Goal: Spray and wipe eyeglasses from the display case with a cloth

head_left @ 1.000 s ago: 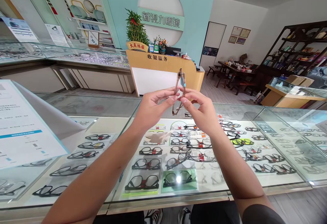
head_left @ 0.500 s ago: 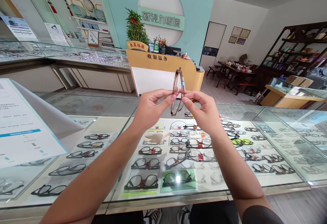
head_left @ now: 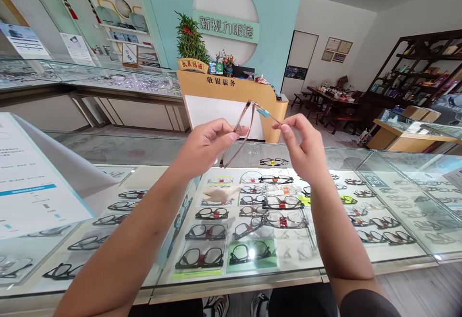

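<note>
A pair of eyeglasses (head_left: 249,120) with a thin brownish frame is held up over the glass counter, between my two hands. My left hand (head_left: 212,143) pinches the frame front near the middle, thumb and fingers closed on it. At the end of one temple arm, the thumb and forefinger of my right hand (head_left: 301,143) are closed. That arm is swung out from the front and carries a small light-blue tag (head_left: 263,112). The other temple arm cannot be made out clearly. Below lies a crumpled beige cloth (head_left: 221,194).
Rows of eyeglasses (head_left: 199,257) fill the glass display counter (head_left: 234,278) under my arms. A large printed card (head_left: 32,187) stands at the left. Beyond are a wooden cashier desk (head_left: 231,93), another display case (head_left: 133,81) and a dark shelf (head_left: 407,73).
My right hand has moved right and away from the left, swinging one temple arm of the eyeglasses open. My left hand has shifted slightly left, and the frame front now tilts.
</note>
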A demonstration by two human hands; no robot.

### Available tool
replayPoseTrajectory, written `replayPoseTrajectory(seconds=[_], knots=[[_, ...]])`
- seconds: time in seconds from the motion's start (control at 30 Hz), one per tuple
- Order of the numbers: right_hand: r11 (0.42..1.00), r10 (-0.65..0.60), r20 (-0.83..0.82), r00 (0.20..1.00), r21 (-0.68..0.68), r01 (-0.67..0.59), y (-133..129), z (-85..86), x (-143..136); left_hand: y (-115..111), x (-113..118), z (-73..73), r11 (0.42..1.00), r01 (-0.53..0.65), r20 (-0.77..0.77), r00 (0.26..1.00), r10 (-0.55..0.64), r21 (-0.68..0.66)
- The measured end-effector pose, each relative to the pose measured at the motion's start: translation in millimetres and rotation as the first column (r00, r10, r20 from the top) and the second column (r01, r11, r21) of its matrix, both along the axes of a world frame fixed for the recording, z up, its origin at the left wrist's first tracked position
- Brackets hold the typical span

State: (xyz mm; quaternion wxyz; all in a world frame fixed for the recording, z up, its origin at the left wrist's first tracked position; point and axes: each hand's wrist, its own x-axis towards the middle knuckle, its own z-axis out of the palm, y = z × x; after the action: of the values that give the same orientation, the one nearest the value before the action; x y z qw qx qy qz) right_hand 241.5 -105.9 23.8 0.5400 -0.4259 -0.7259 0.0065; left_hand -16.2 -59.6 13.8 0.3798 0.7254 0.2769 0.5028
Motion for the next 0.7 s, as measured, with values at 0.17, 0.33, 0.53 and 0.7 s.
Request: replayPoseTrajectory(seconds=[0.17,0.33,0.53,0.7], knots=[[0.978,-0.145,0.055,0.988,0.159,0.135,4.5,-0.4,5.7,5.4,-8.5,-0.2,0.999,0.04,-0.088,0.995,-0.041,-0.011],[0.896,-0.199,-0.135,0.971,0.375,0.236,-3.5,-6.5,-15.4,6.7,0.8,-2.8,0.996,-0.087,0.086,0.993,0.086,0.008],[0.983,0.139,-0.213,0.967,-0.087,-0.161,-5.4,-14.0,-38.5,-2.5,13.0,-2.5,0.998,-0.068,0.105,0.992,0.068,-0.002],[0.966,0.172,-0.32,0.932,-0.13,-0.223,-0.7,-17.3,-43.4,-6.0,17.4,-5.5,0.999,-0.029,0.044,0.999,0.028,0.026]])
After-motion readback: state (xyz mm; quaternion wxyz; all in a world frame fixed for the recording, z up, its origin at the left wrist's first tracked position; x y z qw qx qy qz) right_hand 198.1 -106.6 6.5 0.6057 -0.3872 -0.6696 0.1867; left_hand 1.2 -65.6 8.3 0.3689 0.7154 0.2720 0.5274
